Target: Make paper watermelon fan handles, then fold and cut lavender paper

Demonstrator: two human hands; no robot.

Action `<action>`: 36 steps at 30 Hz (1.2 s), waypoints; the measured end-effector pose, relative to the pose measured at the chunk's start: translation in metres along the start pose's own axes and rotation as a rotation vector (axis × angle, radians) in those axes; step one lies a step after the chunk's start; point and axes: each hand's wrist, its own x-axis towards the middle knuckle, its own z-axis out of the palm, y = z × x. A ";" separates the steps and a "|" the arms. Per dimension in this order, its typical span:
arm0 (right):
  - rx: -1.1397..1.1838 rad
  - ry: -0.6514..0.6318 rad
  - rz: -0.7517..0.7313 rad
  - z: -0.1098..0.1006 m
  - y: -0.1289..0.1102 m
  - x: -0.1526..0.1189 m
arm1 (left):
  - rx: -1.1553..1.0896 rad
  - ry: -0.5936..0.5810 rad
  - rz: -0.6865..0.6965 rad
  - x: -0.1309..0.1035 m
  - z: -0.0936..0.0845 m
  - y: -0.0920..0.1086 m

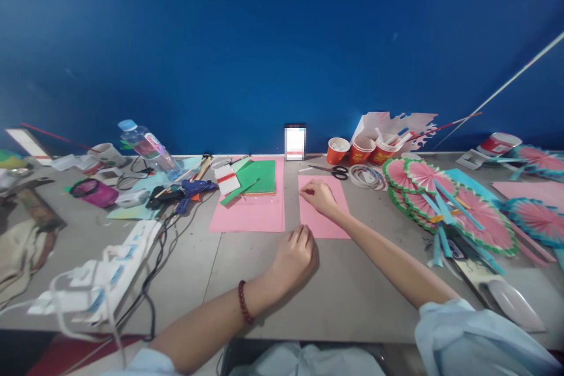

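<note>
A sheet of pink paper point(328, 226) lies flat on the grey table. My right hand point(321, 196) rests over its upper left part, fingers curled and pressed together, with the tips at the sheet's left edge. Whether they pinch the paper or something small is hidden. Nearer to me, my left hand point(297, 257) lies on the bare table as a loose fist below that sheet, and nothing shows in it. To the left sits a pile of larger pink paper point(247, 220) with green paper point(264, 176) and a white and red piece point(227, 180) on top.
Black-handled scissors point(339, 173), a tape roll point(366, 176) and red paper cups point(338, 151) stand beyond my right hand. Pink folded fans point(480, 217) fill the right side. A phone point(295, 142) leans on the blue wall. Leftward are a glue gun point(194, 189), bottle point(150, 147) and power strips point(127, 258).
</note>
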 end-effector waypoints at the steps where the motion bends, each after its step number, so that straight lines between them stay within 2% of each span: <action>1: -0.002 0.003 0.002 0.001 0.001 0.001 | 0.002 0.003 0.001 0.000 0.000 0.000; 7: -0.027 0.024 0.015 0.006 0.010 0.010 | -0.014 -0.019 -0.006 -0.001 0.003 0.000; 17: -0.057 0.035 0.018 0.011 0.019 0.018 | 0.005 0.009 -0.003 -0.002 0.004 0.000; 28: -0.065 0.051 0.050 0.010 0.018 0.035 | 0.003 0.056 -0.004 -0.001 0.005 0.000; 36: -0.047 0.047 0.137 0.007 0.013 0.046 | -0.031 0.038 -0.022 0.000 0.001 0.000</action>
